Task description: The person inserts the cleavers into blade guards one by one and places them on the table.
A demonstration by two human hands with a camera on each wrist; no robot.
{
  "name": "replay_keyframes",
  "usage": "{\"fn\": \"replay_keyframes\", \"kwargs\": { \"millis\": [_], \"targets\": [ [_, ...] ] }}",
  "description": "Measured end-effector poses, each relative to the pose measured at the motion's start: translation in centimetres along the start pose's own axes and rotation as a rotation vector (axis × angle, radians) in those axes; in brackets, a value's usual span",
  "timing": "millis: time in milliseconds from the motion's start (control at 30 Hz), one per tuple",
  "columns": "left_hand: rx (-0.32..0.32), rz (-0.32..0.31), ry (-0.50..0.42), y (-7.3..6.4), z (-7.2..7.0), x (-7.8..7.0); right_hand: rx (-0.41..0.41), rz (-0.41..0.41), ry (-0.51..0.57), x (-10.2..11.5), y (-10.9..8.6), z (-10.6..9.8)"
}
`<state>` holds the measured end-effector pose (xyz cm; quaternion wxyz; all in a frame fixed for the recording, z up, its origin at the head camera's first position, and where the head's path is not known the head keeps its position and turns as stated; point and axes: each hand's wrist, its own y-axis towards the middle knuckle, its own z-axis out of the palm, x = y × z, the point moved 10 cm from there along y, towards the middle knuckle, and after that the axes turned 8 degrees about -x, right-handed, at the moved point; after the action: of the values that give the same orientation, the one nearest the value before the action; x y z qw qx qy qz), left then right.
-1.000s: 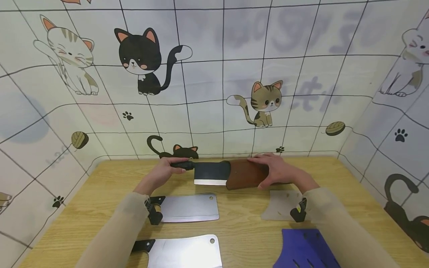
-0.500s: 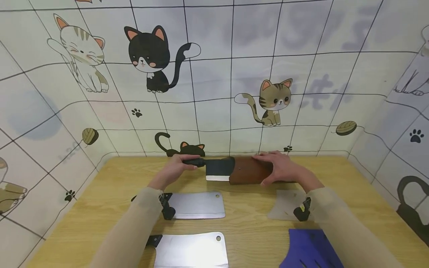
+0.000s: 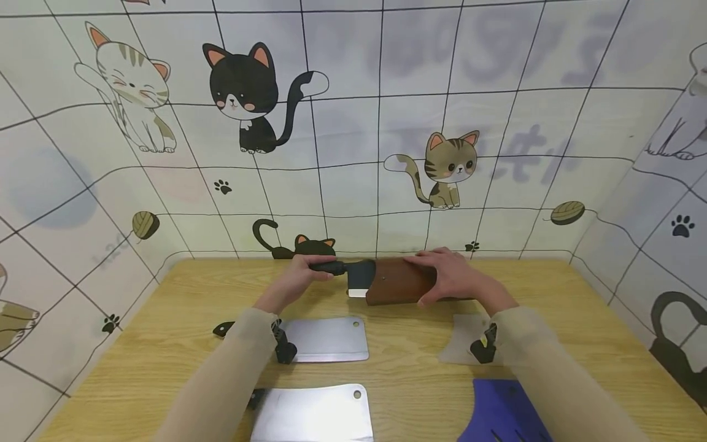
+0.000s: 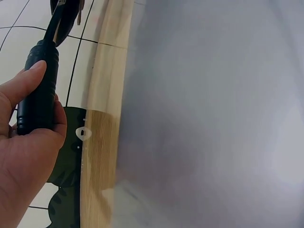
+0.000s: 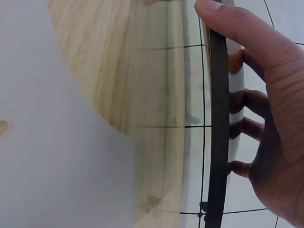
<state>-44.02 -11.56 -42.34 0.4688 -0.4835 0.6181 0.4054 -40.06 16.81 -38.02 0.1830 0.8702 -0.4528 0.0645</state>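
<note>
At the back of the wooden table, my left hand (image 3: 301, 274) grips the black handle (image 3: 330, 267) of a cleaver. Its dark blade (image 3: 361, 276) with a bright edge sits mostly inside a brown sheath (image 3: 393, 280); only a short part near the handle shows. My right hand (image 3: 452, 275) holds the sheath across its right part, thumb on the near side and fingers on the far side. The left wrist view shows thumb and fingers wrapped round the ribbed handle (image 4: 38, 95). Seen edge-on in the right wrist view, the sheath (image 5: 219, 118) has a dark rim.
Two silver cleavers (image 3: 327, 341) (image 3: 313, 412) lie flat on the wooden table (image 3: 411, 362), partly under my left sleeve. A pale, whitish flat piece (image 3: 463, 339) and a blue slotted one (image 3: 497, 410) lie on the right. Behind the table hangs a cat-print sheet (image 3: 342, 135).
The cleaver has slid further into the brown sheath, so less blade shows. My left hand has moved right toward my right hand. The head view has also shifted slightly.
</note>
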Motion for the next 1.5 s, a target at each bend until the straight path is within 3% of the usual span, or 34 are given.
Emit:
{"fn": "replay_keyframes", "kwargs": {
  "millis": [300, 567, 767, 1000, 1500],
  "targets": [
    [0.002, -0.019, -0.057, 0.8, 0.9, -0.3, 0.021, 0.017, -0.042, 0.1, 1.0, 0.0],
    [-0.018, -0.016, -0.034, 1.4, 1.2, -0.3, 0.050, 0.062, -0.021, 0.7, 1.8, 0.6],
    [-0.029, -0.044, -0.045, 1.3, 1.4, -0.4, 0.053, 0.051, -0.003, 1.4, 2.4, 0.9],
    [-0.019, -0.016, 0.002, 1.2, 1.8, -0.5, 0.067, 0.062, 0.010, 1.7, 2.7, 1.7],
    [-0.059, -0.034, 0.018, 1.3, 1.9, 0.2, 0.105, 0.058, -0.017, 1.4, 2.7, 3.2]
  ]
}}
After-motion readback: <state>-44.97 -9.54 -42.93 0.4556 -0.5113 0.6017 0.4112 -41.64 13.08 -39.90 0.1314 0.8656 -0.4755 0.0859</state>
